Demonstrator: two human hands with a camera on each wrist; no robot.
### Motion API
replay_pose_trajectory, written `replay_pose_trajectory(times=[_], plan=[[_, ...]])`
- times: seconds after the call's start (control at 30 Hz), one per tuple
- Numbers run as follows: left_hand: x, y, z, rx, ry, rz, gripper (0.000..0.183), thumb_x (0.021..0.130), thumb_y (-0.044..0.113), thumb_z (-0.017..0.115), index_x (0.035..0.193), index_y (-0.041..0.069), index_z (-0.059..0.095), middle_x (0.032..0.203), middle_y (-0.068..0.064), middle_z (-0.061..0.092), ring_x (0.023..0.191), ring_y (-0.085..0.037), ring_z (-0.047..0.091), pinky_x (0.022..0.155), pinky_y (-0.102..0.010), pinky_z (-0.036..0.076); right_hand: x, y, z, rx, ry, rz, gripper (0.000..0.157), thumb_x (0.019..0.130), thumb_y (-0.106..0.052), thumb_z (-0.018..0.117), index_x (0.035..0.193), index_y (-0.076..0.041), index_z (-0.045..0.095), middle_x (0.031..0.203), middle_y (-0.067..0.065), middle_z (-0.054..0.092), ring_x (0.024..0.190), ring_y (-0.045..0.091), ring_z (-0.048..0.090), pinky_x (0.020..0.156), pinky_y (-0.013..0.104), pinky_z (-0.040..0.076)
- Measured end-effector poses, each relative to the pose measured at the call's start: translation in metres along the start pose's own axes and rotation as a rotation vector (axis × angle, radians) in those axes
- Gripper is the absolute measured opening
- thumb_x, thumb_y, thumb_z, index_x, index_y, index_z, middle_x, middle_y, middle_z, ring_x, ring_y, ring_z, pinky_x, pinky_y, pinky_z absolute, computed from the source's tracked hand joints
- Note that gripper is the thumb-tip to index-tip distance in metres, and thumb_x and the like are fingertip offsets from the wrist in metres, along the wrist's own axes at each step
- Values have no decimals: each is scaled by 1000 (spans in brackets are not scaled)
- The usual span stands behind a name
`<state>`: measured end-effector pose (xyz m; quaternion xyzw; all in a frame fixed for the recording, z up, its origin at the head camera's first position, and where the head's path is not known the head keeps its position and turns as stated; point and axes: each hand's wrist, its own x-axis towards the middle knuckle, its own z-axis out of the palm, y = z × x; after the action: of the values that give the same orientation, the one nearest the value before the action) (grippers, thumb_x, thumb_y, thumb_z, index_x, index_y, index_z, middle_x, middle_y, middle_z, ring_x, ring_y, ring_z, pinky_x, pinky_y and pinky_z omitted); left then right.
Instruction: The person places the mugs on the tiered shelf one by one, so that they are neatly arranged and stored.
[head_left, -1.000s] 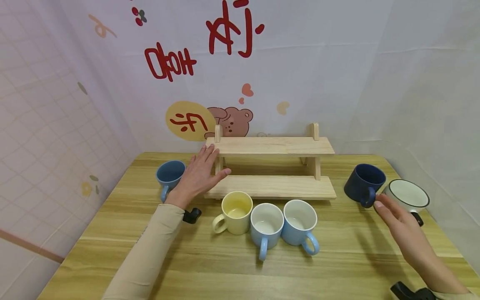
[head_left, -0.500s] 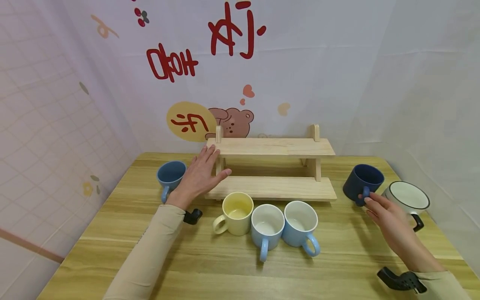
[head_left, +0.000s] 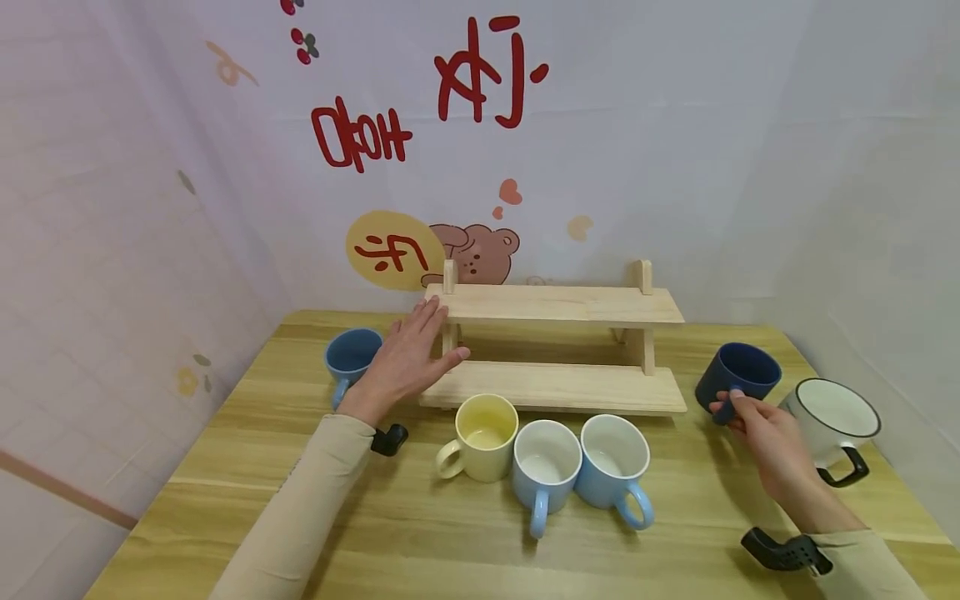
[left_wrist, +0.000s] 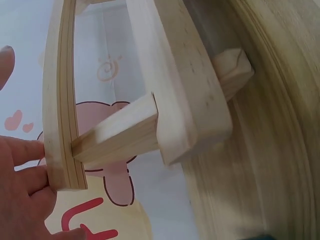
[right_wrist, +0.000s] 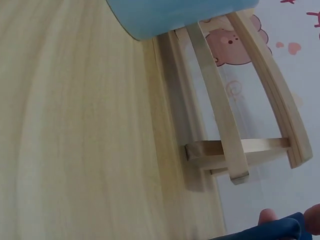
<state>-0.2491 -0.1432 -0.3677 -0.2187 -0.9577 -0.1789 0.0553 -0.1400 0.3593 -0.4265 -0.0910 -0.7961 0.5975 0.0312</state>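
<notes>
My right hand pinches the handle of a dark blue mug, which stands upright at the table's right side. Part of that dark blue mug shows at the bottom of the right wrist view, with fingertips around it. At the other side, my left hand rests with extended fingers on the left end of a two-tier wooden shelf. The left wrist view shows the fingers against the end of the upper board.
Before the shelf stand a yellow mug and two light blue mugs with white insides. A blue mug is beside my left hand. A white mug with black rim and handle stands close to my right hand.
My right hand has moved left and taken hold of the dark blue mug's handle, which has turned leftward. The left hand stays on the shelf. The head view has shifted slightly.
</notes>
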Motion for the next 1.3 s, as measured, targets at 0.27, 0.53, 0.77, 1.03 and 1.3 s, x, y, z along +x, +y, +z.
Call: replay_pose_trajectory(times=[0.27, 0.53, 0.77, 1.03, 1.3], plan=[[-2, -5, -2, 43, -2, -2, 95, 101, 67, 49, 164, 1, 22, 172, -14, 14, 159, -30, 9, 125, -62, 12, -1, 4, 7, -64, 71, -27, 63, 112, -40, 41, 134, 18, 54, 98, -28, 68, 96, -15, 56, 80, 8, 50], [1, -2, -2, 41, -6, -11, 94, 101, 66, 49, 163, 0, 24, 172, -15, 15, 159, -32, 12, 125, -62, 11, -11, 6, 3, 277, 86, -108, 24, 109, -29, 53, 114, -12, 71, 94, -10, 78, 98, -10, 66, 82, 5, 49], [2, -2, -2, 25, -2, -20, 95, 101, 67, 49, 163, 0, 24, 172, -15, 15, 159, -33, 13, 125, -61, 10, -21, -19, -2, 314, 142, -170, 23, 107, -26, 58, 111, -11, 76, 92, -9, 78, 94, -4, 70, 82, 5, 49], [1, -3, -4, 7, -5, -30, 94, 101, 66, 49, 164, 1, 23, 173, -13, 13, 159, -31, 10, 125, -60, 10, -33, -54, -2, 413, 103, -321, 22, 107, -14, 57, 109, -3, 75, 91, 0, 78, 97, 3, 72, 87, 8, 51], [0, 0, -3, -7, -6, -34, 94, 101, 66, 50, 164, 1, 23, 173, -13, 13, 160, -29, 8, 126, -60, 9, -43, -86, 11, 452, 43, -414, 24, 107, -10, 56, 112, 7, 72, 96, 5, 76, 101, 11, 71, 93, 14, 52]])
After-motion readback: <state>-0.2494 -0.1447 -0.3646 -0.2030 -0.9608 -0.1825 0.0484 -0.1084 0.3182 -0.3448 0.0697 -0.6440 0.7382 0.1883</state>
